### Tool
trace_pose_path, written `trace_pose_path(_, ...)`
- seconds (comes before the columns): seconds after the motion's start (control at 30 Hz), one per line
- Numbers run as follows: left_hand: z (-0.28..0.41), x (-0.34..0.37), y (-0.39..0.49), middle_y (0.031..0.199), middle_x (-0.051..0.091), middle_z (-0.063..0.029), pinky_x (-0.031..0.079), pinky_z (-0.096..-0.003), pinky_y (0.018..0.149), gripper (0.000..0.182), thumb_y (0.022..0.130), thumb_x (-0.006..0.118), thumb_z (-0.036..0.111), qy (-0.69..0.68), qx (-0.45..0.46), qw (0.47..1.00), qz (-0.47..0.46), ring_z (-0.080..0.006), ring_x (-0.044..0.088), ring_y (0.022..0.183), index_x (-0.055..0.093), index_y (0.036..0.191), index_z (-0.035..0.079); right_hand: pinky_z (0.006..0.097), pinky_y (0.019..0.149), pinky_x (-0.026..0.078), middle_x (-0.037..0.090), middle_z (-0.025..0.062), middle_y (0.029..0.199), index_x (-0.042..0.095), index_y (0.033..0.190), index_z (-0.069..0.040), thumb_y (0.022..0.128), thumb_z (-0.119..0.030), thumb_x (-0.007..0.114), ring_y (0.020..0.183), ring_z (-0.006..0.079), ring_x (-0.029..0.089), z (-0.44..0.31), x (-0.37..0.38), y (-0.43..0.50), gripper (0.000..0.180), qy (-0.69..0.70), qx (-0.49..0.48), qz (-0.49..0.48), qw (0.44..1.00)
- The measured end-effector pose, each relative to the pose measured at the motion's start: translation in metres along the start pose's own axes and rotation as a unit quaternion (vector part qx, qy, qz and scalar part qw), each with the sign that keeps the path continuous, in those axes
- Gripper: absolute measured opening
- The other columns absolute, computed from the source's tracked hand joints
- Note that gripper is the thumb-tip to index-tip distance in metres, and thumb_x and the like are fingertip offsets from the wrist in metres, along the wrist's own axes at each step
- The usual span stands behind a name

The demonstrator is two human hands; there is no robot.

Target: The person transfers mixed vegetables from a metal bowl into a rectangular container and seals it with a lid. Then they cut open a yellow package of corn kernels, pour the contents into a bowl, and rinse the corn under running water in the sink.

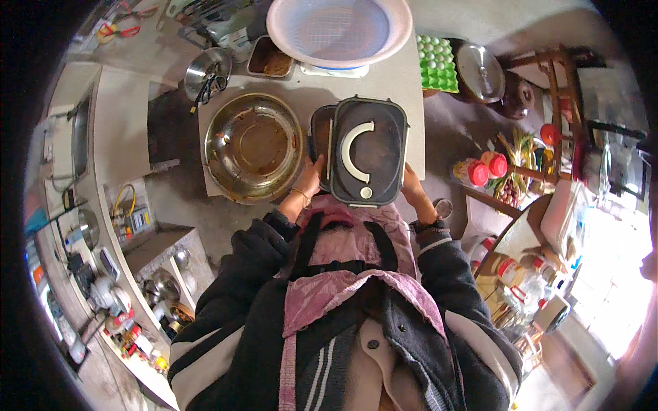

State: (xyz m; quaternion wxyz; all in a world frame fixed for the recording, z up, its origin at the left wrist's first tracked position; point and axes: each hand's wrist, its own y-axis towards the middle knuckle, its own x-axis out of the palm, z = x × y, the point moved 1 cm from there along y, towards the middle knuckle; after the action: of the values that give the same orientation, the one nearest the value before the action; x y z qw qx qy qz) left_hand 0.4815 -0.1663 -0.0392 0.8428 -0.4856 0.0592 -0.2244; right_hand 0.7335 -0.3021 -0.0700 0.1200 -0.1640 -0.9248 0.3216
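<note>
A rectangular food container with a dark see-through lid (pixel 383 128) is in front of me, a pale curved handle (pixel 347 151) on top and pale clips along its sides. My right hand (pixel 415 191) grips its right side, the fingers partly hidden beneath. My left hand (pixel 309 179) is at its left side, thumb up; the lid hides the other fingertips. A second dark container (pixel 321 134) shows behind its left edge, mostly covered, close to my left thumb. Left of my left hand, a wide metal basin (pixel 257 141) holds food residue and a little liquid.
On the table (pixel 313 88) are a large plastic colander (pixel 339 31) at the back, a metal tray (pixel 269 57) with brown contents, and a metal bowl with black scissors (pixel 209 88). A green egg tray (pixel 437 61) is off the right edge. Red-lidded jars (pixel 488 168) stand farther right.
</note>
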Motion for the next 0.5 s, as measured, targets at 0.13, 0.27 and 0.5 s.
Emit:
trace_pose_path(0.13, 0.005, 0.009, -0.007, 0.140, 0.026, -0.0043, 0.022, -0.0606, 0.096, 0.071, 0.082, 0.041, 0.060, -0.075, 0.034, 0.996, -0.014, -0.0271, 0.027, 0.127, 0.013, 0.138, 0.026, 0.0243, 0.070, 0.045, 0.058, 0.0028, 0.095, 0.047, 0.114, -0.003, 0.088, -0.026, 0.050, 0.082, 0.0102, 0.055, -0.003, -0.004, 0.010, 0.035, 0.028, -0.007, 0.019, 0.999)
trace_pose_path(0.27, 0.015, 0.026, 0.000, 0.138, 0.028, -0.0019, 0.030, -0.0549, 0.095, 0.063, 0.085, 0.041, 0.055, -0.086, 0.046, 0.995, -0.021, -0.0247, 0.028, 0.126, 0.019, 0.137, 0.026, 0.0247, 0.075, 0.044, 0.061, 0.0042, 0.098, 0.052, 0.113, 0.002, 0.084, -0.017, 0.056, 0.086, 0.0118, 0.055, -0.021, -0.031, 0.024, 0.034, -0.003, -0.006, 0.036, 0.999)
trace_pose_path(0.5, 0.026, 0.049, 0.036, 0.145, 0.013, 0.0001, 0.019, -0.0560, 0.097, 0.085, 0.074, 0.040, 0.073, -0.080, 0.054, 0.995, -0.035, -0.0271, 0.013, 0.132, 0.010, 0.139, 0.028, 0.0246, 0.069, 0.048, 0.061, 0.0057, 0.096, 0.053, 0.111, 0.001, 0.086, -0.018, 0.054, 0.080, 0.0126, 0.059, -0.058, -0.059, 0.048, 0.032, 0.018, -0.058, 0.005, 0.998)
